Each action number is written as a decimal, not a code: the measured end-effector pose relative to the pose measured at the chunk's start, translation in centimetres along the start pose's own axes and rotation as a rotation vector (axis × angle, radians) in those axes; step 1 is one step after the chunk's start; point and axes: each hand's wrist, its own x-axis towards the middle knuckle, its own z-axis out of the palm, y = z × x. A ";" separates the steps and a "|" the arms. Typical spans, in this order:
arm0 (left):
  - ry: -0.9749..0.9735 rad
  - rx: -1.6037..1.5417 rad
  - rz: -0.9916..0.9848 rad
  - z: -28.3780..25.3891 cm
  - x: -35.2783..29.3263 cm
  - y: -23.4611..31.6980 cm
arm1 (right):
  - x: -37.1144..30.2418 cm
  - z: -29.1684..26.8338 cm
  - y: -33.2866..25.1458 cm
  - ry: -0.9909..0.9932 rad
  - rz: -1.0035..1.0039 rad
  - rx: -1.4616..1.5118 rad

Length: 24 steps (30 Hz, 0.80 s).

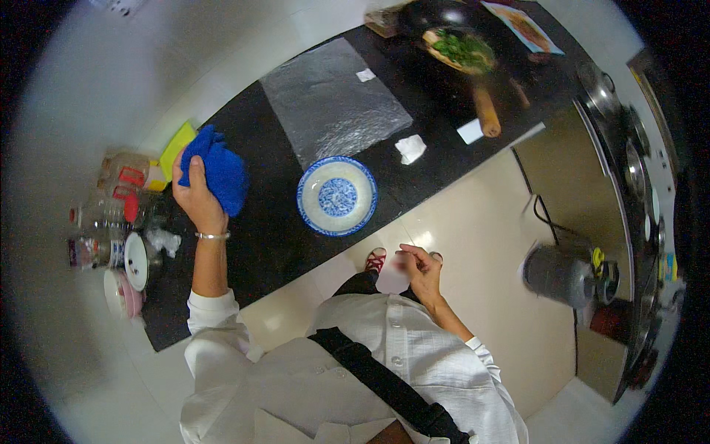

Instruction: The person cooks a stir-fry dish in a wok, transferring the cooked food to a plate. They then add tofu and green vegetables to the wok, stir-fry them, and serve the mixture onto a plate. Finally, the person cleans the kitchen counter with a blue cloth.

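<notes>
My left hand [194,189] is raised over the left part of the black counter, its fingers closed round a blue cloth [224,174]. To the right of that cloth, a white bowl with a blue patterned rim and centre [337,197] rests near the counter's front edge, touched by neither hand. My right hand [423,275] hangs in front of my body, past the counter edge. Its fingers are loosely bent and partly apart, and I see nothing held in them. A blurred patch covers some of the fingertips.
A clear plastic sheet [333,96] lies behind the bowl, with a crumpled white tissue [410,149] beside it. Farther right, a wooden-handled pan [486,111] stands near green leaves [462,50]. Jars and bottles [96,214] crowd the left end. A grey bin [558,274] stands on the floor.
</notes>
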 end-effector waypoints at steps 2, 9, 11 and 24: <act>-0.068 0.005 -0.079 2.3 -1.7 1.1 | -1.4 -0.1 -0.9 0.040 0.016 -0.006; -1.026 0.154 -0.079 12.4 -15.7 2.4 | -6.5 -4.5 -2.7 0.036 -0.075 0.602; -1.432 0.055 0.082 15.6 -21.4 2.3 | -9.0 -6.5 -2.8 0.019 -0.184 0.705; -1.767 -0.034 -0.617 25.8 -47.8 10.5 | -32.9 -24.1 5.6 0.678 -0.076 0.650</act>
